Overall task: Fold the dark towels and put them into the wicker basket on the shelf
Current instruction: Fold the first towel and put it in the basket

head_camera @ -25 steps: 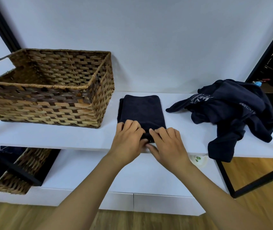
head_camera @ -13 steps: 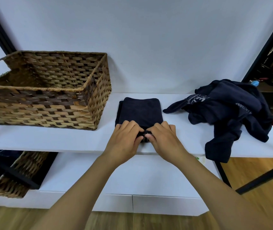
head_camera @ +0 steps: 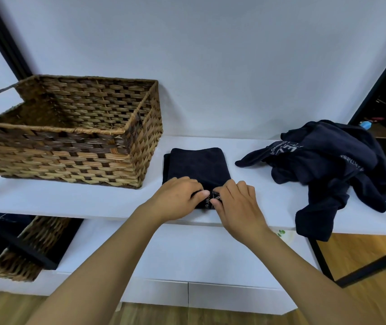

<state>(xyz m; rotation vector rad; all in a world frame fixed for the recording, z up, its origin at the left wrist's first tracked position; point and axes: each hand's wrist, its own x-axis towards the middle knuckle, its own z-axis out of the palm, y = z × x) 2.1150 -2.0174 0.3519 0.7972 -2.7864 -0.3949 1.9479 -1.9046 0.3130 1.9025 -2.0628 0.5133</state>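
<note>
Folded dark navy towel [head_camera: 198, 164] lies flat on white shelf top [head_camera: 70, 198], long axis running front-to-back: far short edge toward the wall, near short edge right at shelf's front lip. Approx midway along the shelf.

Left hand [head_camera: 175, 200] and right hand [head_camera: 236, 205] both sit on towel's near end, fingers curled, thumb + fingertips pinching the near edge; hands nearly touch at the middle. White lettering shows on the fabric btwn them.

Brown woven wicker basket [head_camera: 74, 156], rectangular, open top, stands on same shelf to the left; its right wall is just beside towel's left edge, narrow strip of bare shelf btwn. Nothing visible inside; floor of basket partly hidden by front wall.

Right side: crumpled heap of dark navy towels w/ white print [head_camera: 332, 170], apart from folded towel, wider bare gap there. One piece hangs over shelf's front edge.

Below left, a second wicker basket [head_camera: 6, 261] on lower level, partly cut off.
</note>
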